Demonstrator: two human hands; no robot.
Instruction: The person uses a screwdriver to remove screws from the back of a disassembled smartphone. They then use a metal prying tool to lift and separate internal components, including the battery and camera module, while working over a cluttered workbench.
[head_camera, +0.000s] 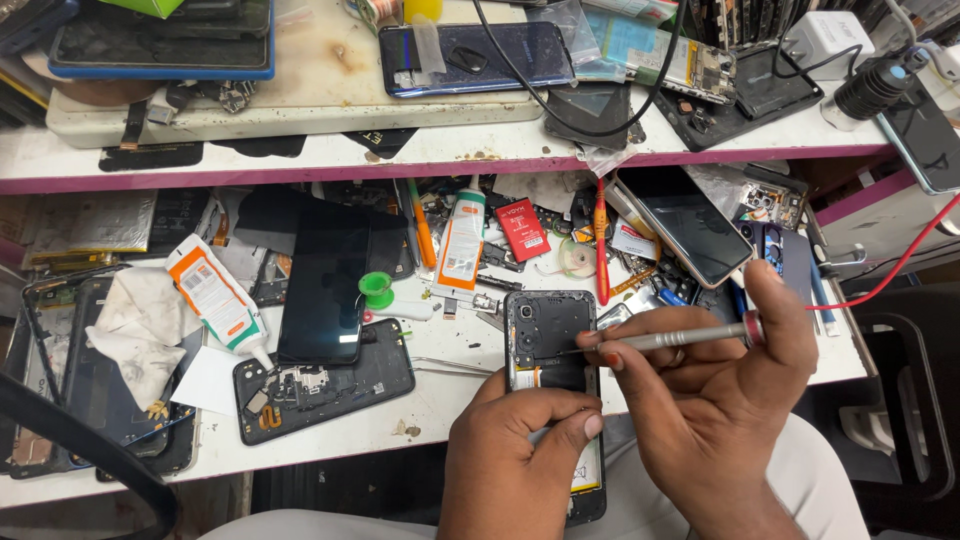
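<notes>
I am sitting at a cluttered white tabletop (440, 405) with a raised shelf (300, 150) running along its far edge, and my work is happening at the near edge, right of the middle. On the shelf a dark blue phone (475, 55) is lying flat near the centre. Down on the tabletop, a black phone screen (322, 282) is resting left of centre, partly overlapping an opened phone body (325, 385) with its boards showing, which is lying toward the near edge. At the near-left corner a crumpled white cloth (140, 335) is sitting on more dark panels. My left hand (520, 450) is wrapping its grip closed around the lower half of the opened black phone (548, 345), thumb pressing across its front, holding it tilted up over the near edge. My right hand (715, 400) is pinching its grip shut on a slim metal screwdriver (670, 340), the tip touching the phone's inner frame. A white glue tube with an orange band (215, 295) is lying at the left, another white and orange tube (462, 240) is pointing toward the shelf, and a small green ring (377, 290) is sitting between them.
</notes>
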